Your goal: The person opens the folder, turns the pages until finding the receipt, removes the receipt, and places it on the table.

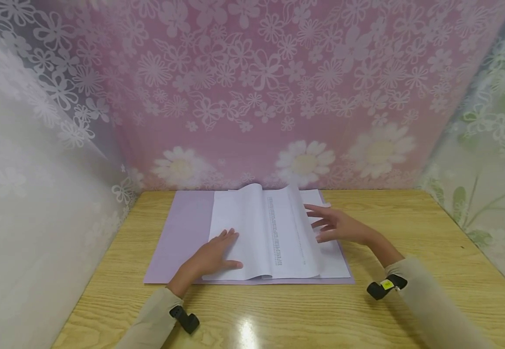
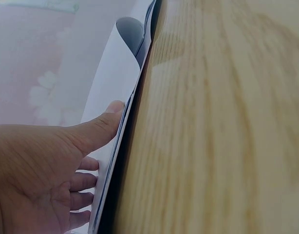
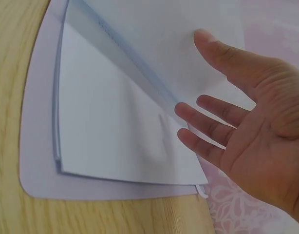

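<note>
"Resting on the white sheets (image 1: pixel 252 247), is that the left hand (image 1: pixel 210 257)?"

"Yes, lying flat toward their left side, its fingers straight and the thumb held out apart from them."

"And the right hand (image 1: pixel 344 227)?"

"Palm beside the raised page (image 1: pixel 309 245), at its right edge. The fingers are spread; whether a fingertip touches the paper, I cannot tell."

"Where's the purple folder (image 1: pixel 182 232)?"

"Open on the wooden table (image 1: pixel 296 315), near the flowered curtain (image 1: pixel 269 87), under the sheets. They bulge up around the middle, with small print just right of the bulge."
</note>
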The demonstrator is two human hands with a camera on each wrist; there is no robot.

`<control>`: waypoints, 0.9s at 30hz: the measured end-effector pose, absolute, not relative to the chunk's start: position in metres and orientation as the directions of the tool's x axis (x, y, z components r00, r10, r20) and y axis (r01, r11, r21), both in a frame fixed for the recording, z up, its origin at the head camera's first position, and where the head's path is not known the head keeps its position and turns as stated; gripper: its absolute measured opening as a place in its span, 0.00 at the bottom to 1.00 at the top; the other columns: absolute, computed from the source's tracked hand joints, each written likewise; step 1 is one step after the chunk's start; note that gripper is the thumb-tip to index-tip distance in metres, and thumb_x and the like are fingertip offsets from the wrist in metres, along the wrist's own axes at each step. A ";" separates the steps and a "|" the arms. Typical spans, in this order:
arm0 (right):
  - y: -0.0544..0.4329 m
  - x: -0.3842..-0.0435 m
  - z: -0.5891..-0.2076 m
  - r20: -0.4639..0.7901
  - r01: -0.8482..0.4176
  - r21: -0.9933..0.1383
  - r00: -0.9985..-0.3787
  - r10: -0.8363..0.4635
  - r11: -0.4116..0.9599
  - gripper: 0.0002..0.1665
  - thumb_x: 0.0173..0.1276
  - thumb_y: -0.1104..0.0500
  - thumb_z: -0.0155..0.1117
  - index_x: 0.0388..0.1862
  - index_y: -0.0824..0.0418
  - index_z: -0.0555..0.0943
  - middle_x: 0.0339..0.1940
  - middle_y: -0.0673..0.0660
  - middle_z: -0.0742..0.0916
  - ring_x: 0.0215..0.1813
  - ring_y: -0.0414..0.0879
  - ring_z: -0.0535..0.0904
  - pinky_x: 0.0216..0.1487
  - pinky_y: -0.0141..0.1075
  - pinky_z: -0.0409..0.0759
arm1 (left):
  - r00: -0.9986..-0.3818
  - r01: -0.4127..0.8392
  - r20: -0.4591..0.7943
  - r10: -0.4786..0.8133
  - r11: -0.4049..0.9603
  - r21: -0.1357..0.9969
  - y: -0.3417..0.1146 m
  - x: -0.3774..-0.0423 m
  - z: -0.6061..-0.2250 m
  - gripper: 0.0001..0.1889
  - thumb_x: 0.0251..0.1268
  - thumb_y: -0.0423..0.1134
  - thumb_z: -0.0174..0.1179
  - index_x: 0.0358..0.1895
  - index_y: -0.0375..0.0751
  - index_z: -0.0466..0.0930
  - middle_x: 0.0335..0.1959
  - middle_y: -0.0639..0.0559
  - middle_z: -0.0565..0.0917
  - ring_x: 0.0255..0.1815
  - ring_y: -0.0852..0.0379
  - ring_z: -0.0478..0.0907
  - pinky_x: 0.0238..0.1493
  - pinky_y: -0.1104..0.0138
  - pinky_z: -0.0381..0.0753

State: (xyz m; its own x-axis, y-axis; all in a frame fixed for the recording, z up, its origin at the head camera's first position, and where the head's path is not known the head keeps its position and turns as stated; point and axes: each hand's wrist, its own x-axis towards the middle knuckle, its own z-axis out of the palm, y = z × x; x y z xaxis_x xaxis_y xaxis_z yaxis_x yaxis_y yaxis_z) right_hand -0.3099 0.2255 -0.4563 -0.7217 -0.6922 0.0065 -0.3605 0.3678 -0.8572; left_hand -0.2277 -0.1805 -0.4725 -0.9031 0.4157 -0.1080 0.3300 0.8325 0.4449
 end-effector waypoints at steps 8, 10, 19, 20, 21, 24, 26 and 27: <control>0.211 -0.305 -0.453 0.023 -0.420 -0.820 -0.702 -0.712 0.388 0.56 0.64 0.56 0.76 0.84 0.47 0.54 0.82 0.65 0.64 0.71 0.63 0.76 0.68 0.63 0.74 | -0.906 0.329 -0.104 0.411 0.836 0.439 -0.180 -0.228 -0.473 0.47 0.63 0.58 0.69 0.80 0.40 0.59 0.83 0.42 0.57 0.84 0.40 0.52 0.78 0.42 0.61; 0.208 -0.304 -0.452 0.015 -0.427 -0.811 -0.699 -0.715 0.400 0.57 0.63 0.56 0.77 0.85 0.47 0.54 0.82 0.64 0.64 0.71 0.63 0.76 0.68 0.63 0.74 | -0.905 0.334 -0.100 0.414 0.836 0.436 -0.180 -0.228 -0.474 0.47 0.63 0.58 0.69 0.80 0.40 0.59 0.83 0.42 0.57 0.84 0.40 0.52 0.78 0.43 0.61; 0.191 -0.299 -0.445 -0.022 -0.485 -0.739 -0.676 -0.736 0.467 0.59 0.61 0.48 0.78 0.85 0.47 0.54 0.84 0.60 0.61 0.71 0.62 0.76 0.67 0.63 0.74 | -0.895 0.351 -0.093 0.436 0.817 0.457 -0.182 -0.229 -0.473 0.47 0.63 0.57 0.69 0.79 0.37 0.59 0.82 0.41 0.57 0.84 0.40 0.52 0.79 0.43 0.60; 0.190 -0.298 -0.445 -0.021 -0.494 -0.731 -0.673 -0.739 0.471 0.59 0.61 0.48 0.78 0.85 0.47 0.54 0.84 0.59 0.61 0.71 0.61 0.76 0.66 0.63 0.74 | -0.894 0.351 -0.093 0.438 0.815 0.461 -0.182 -0.228 -0.472 0.47 0.64 0.57 0.69 0.79 0.37 0.59 0.82 0.41 0.57 0.84 0.40 0.52 0.79 0.43 0.60; 0.188 -0.298 -0.445 -0.023 -0.499 -0.723 -0.674 -0.739 0.477 0.59 0.61 0.47 0.78 0.85 0.47 0.54 0.84 0.59 0.61 0.70 0.61 0.76 0.66 0.63 0.74 | -0.894 0.350 -0.095 0.438 0.814 0.463 -0.182 -0.228 -0.471 0.47 0.64 0.56 0.69 0.80 0.38 0.59 0.82 0.41 0.57 0.84 0.40 0.52 0.79 0.43 0.60; 0.185 -0.297 -0.445 -0.025 -0.509 -0.709 -0.675 -0.738 0.489 0.59 0.59 0.46 0.79 0.84 0.48 0.56 0.84 0.58 0.62 0.70 0.61 0.76 0.66 0.62 0.74 | -0.892 0.349 -0.095 0.441 0.809 0.473 -0.183 -0.228 -0.470 0.47 0.64 0.56 0.69 0.79 0.37 0.59 0.82 0.40 0.57 0.84 0.40 0.52 0.79 0.43 0.60; 0.183 -0.297 -0.444 -0.026 -0.513 -0.703 -0.674 -0.739 0.492 0.59 0.59 0.47 0.79 0.84 0.49 0.57 0.83 0.59 0.63 0.70 0.61 0.76 0.66 0.61 0.75 | -0.893 0.343 -0.100 0.438 0.809 0.477 -0.183 -0.228 -0.470 0.47 0.64 0.55 0.69 0.79 0.37 0.59 0.82 0.41 0.57 0.84 0.40 0.52 0.79 0.43 0.60; 0.182 -0.296 -0.444 -0.024 -0.520 -0.698 -0.671 -0.741 0.493 0.58 0.59 0.47 0.79 0.83 0.50 0.58 0.83 0.59 0.64 0.69 0.62 0.76 0.66 0.61 0.75 | -0.894 0.340 -0.102 0.436 0.809 0.479 -0.183 -0.228 -0.470 0.47 0.64 0.55 0.69 0.79 0.37 0.59 0.82 0.41 0.57 0.84 0.41 0.52 0.79 0.44 0.60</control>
